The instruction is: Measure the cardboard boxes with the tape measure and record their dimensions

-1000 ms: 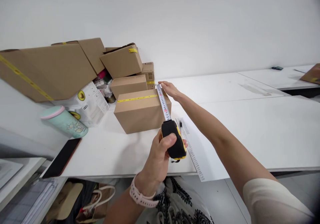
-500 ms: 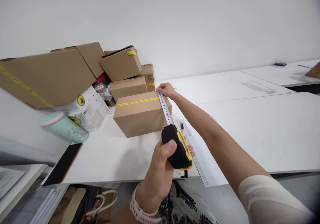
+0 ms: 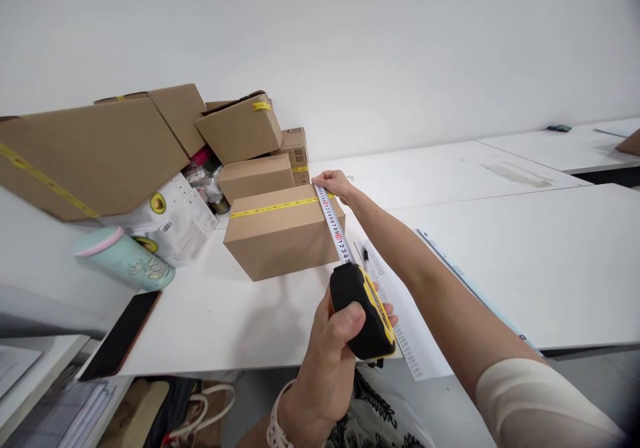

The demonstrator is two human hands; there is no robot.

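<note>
My left hand (image 3: 333,341) is wrapped round the black and yellow case of a tape measure (image 3: 361,311), thumb on its near side. The blade (image 3: 334,225) runs out from the case, away from me, across the top of a cardboard box (image 3: 280,238) sealed with yellow tape. At the box's far edge my right hand (image 3: 336,183) pinches the blade's end. The case hangs off the box's near side, above the table. Beneath my right forearm lies a printed sheet (image 3: 407,328) with a black pen (image 3: 365,255) on it.
More cardboard boxes (image 3: 240,128) are piled at the back left, beside a white avocado-print box (image 3: 185,225). A mint tumbler (image 3: 130,258) and a black phone-like slab (image 3: 120,335) lie nearer. A light blue edged item (image 3: 470,288) lies right of my forearm.
My left hand has drawn the tape measure case towards me and slightly right, so more blade shows. My right hand stays at the box's far edge.
</note>
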